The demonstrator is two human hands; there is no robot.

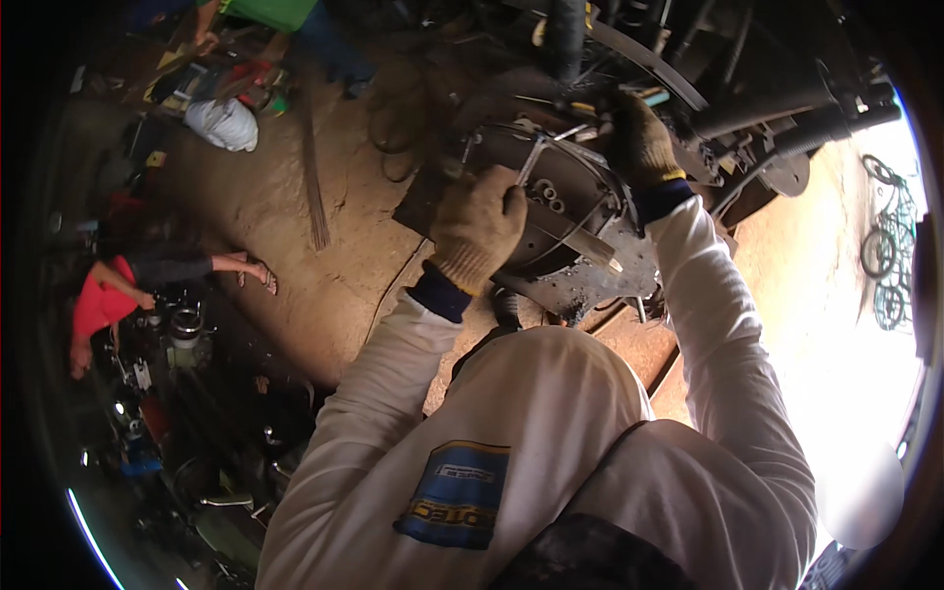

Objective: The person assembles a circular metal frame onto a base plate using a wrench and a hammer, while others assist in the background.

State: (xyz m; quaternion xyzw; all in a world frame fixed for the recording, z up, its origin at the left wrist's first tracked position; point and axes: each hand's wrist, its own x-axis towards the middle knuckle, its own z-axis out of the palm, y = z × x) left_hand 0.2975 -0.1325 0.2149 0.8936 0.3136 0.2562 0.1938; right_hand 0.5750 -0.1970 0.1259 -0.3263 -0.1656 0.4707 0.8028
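Note:
My left hand (480,228), in a tan knit glove with a dark cuff, is closed around the lower end of a silver wrench-like tool (532,162). The tool's upper end reaches over a round, dark metal part (536,258) on the work surface. Several metal rings or nuts (548,195) lie just right of this hand. My right hand (647,143), gloved the same way, reaches in at the far right of the round part, beside dark machinery. Its fingertips are lost in shadow, so what they touch is unclear. A short flat bar (595,248) lies across the plate between my arms.
Dark machinery with pipes (767,108) stands at far right. A bundle of thin rods (317,211) and a white sack (222,125) lie on the floor at left. A person in red (103,295) is at far left, another in green (270,12) at top. Bicycles (880,256) stand outside.

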